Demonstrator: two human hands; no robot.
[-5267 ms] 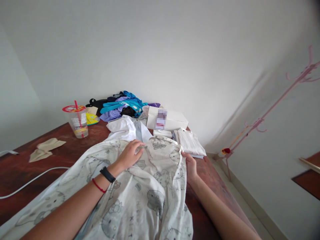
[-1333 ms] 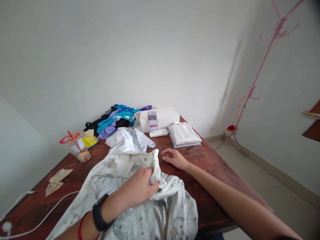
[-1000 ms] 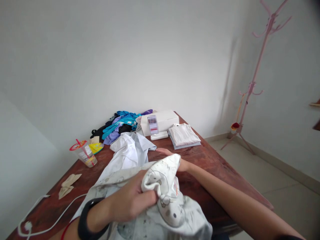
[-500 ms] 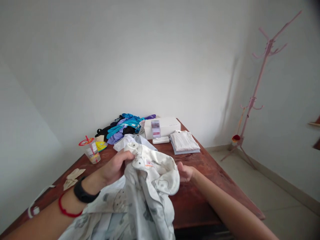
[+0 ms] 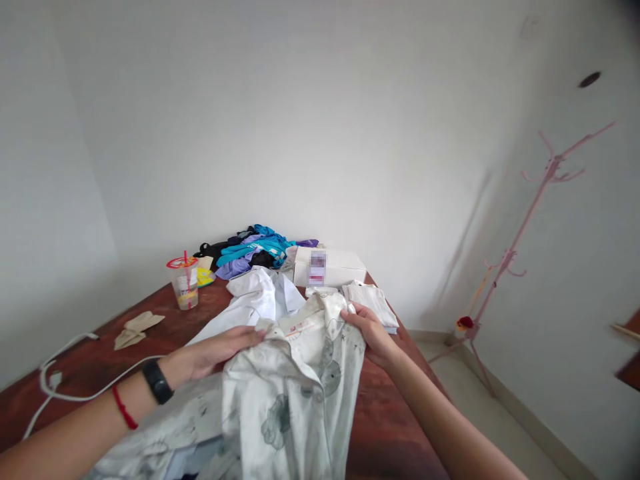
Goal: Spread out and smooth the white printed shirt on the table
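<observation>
Patterned shirt (image 5: 280, 400), collar end away from me, between two hands

Through the head camera I see the shirt over the dark-red tabletop (image 5: 383, 420), its long axis running from the collar (image 5: 334, 308) at the far end toward my viewpoint; the lower part leaves the frame at the bottom. The right hand (image 5: 373, 333) pinches the cloth at the right of the collar, thumb on the near face, the other fingers mostly behind. The left hand (image 5: 227, 350) extends to the left shoulder, fingers close together along the cloth; its thumb is hidden, so I cannot tell whether it grips. Governing relation: the collar opening sits between the hands, inward of each, neither clearly nearer. Beyond it lie a white garment (image 5: 255, 293) to the left and a folded stack (image 5: 373, 303) just past the right hand, with a white box (image 5: 345, 267) farther back.
</observation>
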